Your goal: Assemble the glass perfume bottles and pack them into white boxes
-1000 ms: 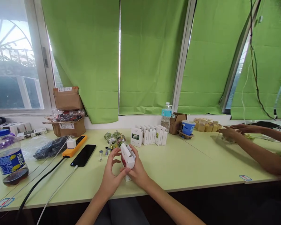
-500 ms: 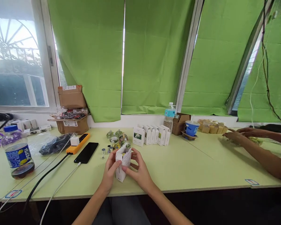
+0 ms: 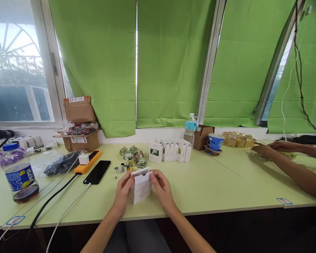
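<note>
Between my hands a small white carton (image 3: pixel 141 191) stands near the table's front edge, its printed broad face toward me and its top flap raised. My left hand (image 3: pixel 123 192) is closed on the carton's left side, thumb near the top. My right hand (image 3: pixel 162 189) grips its upper right corner, with the thumb on the front. Just behind stand small metallic caps (image 3: pixel 116 172) and several round glass bottles (image 3: pixel 140 161). A row of white cartons (image 3: pixel 156 152) stands farther back, some showing a green picture. What lies inside the held carton is hidden.
Left are a black phone (image 3: pixel 97 172), an orange power strip (image 3: pixel 87 162) with cables, and a Pepsi bottle (image 3: pixel 19 177). A water bottle (image 3: pixel 190 130), a blue cup (image 3: pixel 215 142) and small kraft boxes (image 3: pixel 238 140) stand behind. At right another person's hands (image 3: pixel 265 149) work.
The carton has turned so its broad printed face points toward me. My right thumb has moved up to its top corner, and the top flap now stands raised.
</note>
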`<state>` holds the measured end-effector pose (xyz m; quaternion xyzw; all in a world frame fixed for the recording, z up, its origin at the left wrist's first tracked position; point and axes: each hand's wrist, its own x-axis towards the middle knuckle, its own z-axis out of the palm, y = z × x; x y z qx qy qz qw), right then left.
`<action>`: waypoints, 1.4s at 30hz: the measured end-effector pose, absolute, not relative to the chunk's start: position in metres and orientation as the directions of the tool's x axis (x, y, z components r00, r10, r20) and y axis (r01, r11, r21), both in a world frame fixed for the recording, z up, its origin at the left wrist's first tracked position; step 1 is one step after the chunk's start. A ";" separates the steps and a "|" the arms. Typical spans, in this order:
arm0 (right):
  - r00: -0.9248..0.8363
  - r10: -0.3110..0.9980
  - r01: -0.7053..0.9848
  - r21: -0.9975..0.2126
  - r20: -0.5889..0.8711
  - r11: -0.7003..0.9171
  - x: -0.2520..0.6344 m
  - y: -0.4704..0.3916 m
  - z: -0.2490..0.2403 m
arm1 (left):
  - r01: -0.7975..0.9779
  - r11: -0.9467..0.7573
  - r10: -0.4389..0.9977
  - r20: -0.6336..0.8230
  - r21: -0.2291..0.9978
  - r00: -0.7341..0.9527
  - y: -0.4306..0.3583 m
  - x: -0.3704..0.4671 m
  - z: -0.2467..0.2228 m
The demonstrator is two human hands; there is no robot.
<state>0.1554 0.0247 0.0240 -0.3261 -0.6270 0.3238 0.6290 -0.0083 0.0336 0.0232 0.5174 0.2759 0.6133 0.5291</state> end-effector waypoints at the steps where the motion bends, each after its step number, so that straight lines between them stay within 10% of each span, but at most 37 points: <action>1: 0.014 0.811 0.005 -0.812 0.584 0.584 0.155 0.025 0.024 | -0.356 -0.288 0.935 0.341 0.889 0.095 0.034 -0.009 0.021; 14: 0.044 0.854 -0.010 -0.855 0.518 0.519 0.150 0.034 0.018 | -0.216 -0.476 0.868 0.495 0.852 0.040 0.022 -0.004 0.033; 25: -0.022 0.785 0.079 -0.781 0.620 0.619 0.153 0.019 0.022 | 0.256 -0.821 0.558 0.811 0.510 0.174 0.030 -0.024 0.029; 42: -0.057 0.739 0.137 -0.728 0.671 0.671 0.155 0.007 0.025 | 0.158 -0.857 0.511 0.850 0.491 0.127 0.021 -0.021 0.032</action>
